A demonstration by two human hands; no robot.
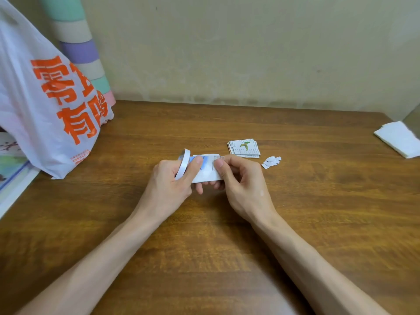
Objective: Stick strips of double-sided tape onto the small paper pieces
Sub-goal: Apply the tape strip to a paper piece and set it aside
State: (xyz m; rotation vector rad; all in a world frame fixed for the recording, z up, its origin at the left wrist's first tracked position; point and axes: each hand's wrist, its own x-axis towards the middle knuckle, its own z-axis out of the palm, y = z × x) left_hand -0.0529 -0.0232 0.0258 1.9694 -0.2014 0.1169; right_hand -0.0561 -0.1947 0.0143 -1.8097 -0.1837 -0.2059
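A: Left edge of the worktop [227,223] first?
B: White plastic bag [45,105] with orange print, leaning at the far-left corner. Striped pastel roll [79,48] upright behind it against the wall. Books or printed sheets [11,169] at the left edge, partly under the bag.
A: Hands?
B: Both at mid-worktop, raised a little off the wood. Left hand [168,183] is clenched round a roll of double-sided tape [183,163], roll on edge, thumb lying across onto the paper piece [205,171].
A: And the paper?
B: Small white piece with blue print, held between both hands. Right hand [241,180] pinches its right end, thumb on top, fingers under.
A: Tape strip on it yet?
B: Cannot tell, thumbs cover that part.
A: Further right?
B: Stack of printed paper squares [244,148] with a green mark on top, just beyond the right hand. Beside it a small heap of white scraps [271,162]. Folded white tissue [400,138] at the far-right edge, well apart.
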